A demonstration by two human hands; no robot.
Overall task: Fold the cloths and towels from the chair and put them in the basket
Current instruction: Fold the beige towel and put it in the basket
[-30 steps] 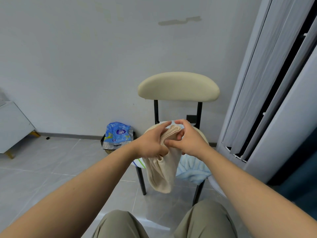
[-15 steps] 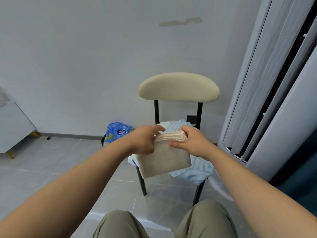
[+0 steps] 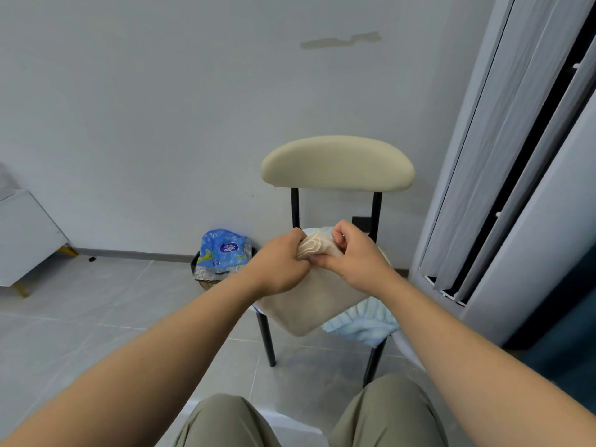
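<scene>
Left hand (image 3: 280,269) and right hand (image 3: 358,263) pinch the layered top edge of a half-folded beige cloth (image 3: 308,306) above the chair (image 3: 337,164) seat. There a light-blue towel (image 3: 366,324) lies unfolded, and the basket is not clearly in view.

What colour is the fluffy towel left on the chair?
Light blue. The towel lies on the chair behind the beige cloth; head view shows it best.

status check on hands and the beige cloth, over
Left hand and right hand both pinch beige cloth at its layered top edge. Cloth folded, held above chair. Blue towel on it, nothing blocking.
</scene>
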